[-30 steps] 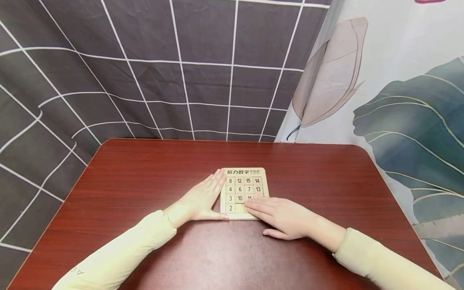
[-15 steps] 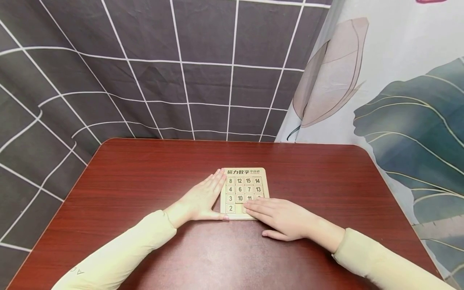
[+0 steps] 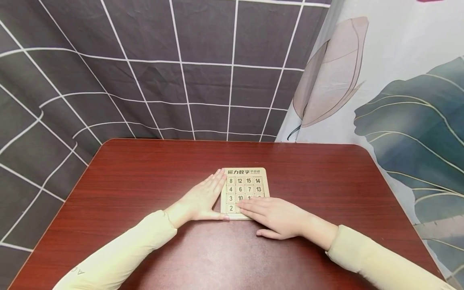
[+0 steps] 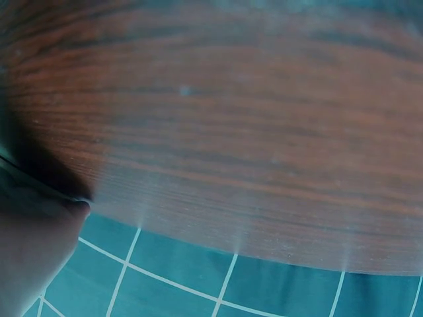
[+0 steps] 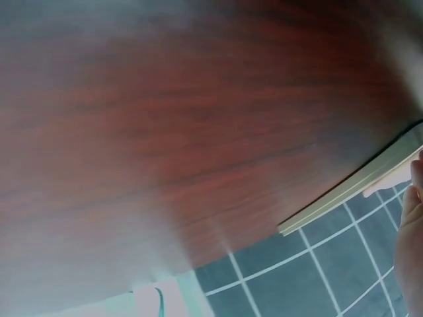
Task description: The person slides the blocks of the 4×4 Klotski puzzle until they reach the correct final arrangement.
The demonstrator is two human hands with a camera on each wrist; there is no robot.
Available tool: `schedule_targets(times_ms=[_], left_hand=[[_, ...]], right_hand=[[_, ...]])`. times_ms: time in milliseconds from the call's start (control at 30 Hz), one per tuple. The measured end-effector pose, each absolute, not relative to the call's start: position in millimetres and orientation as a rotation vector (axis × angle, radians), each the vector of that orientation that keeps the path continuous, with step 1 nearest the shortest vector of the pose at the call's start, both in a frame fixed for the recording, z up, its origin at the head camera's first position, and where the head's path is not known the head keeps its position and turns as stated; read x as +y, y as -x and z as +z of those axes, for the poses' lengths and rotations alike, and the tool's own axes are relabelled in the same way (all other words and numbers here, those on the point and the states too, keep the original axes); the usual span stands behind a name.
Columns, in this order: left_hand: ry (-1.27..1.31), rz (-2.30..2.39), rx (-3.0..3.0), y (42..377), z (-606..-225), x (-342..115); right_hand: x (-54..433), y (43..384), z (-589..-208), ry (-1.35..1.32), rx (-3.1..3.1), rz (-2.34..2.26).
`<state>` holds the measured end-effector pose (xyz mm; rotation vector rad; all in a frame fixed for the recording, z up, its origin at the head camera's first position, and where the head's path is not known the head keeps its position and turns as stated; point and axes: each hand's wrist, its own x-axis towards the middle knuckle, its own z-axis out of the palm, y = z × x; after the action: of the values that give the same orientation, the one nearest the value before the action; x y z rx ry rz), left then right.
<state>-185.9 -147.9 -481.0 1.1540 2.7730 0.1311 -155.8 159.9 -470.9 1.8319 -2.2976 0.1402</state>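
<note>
A pale wooden number slide puzzle (image 3: pixel 264 185) lies flat on the table, its lettered strip at the far side. The rows read 8, 12, 15, 14, then 4, 6, 7, 13; a 2 shows in the lower left corner. My left hand (image 3: pixel 197 201) steadies the board, straight fingers along its left edge and thumb at the near edge. With extended fingers my right hand (image 3: pixel 280 217) presses on the bottom row, covering most of those tiles. In the right wrist view the board's side edge (image 5: pixel 350 191) shows beside some fingers (image 5: pixel 413 244).
The reddish-brown wooden table (image 3: pixel 152 161) has rounded far corners. Behind it hangs a dark grey cloth (image 3: pixel 206 80) with a white grid. A white curtain (image 3: pixel 391 52) with leaf patterns hangs at the right.
My right hand has slid slightly left along the bottom row, and its fingertips now cover the gap that was visible beside the 2. My left hand has stayed put.
</note>
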Motion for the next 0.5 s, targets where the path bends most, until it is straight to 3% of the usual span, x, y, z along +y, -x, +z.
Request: schedule_targets(times_ms=[500], left_hand=[[-1.157,0.114,2.767,186.5,-481.1,-147.4]], right_hand=[[206.4,146.5,-471.5,-1.713,-2.375,0.197]])
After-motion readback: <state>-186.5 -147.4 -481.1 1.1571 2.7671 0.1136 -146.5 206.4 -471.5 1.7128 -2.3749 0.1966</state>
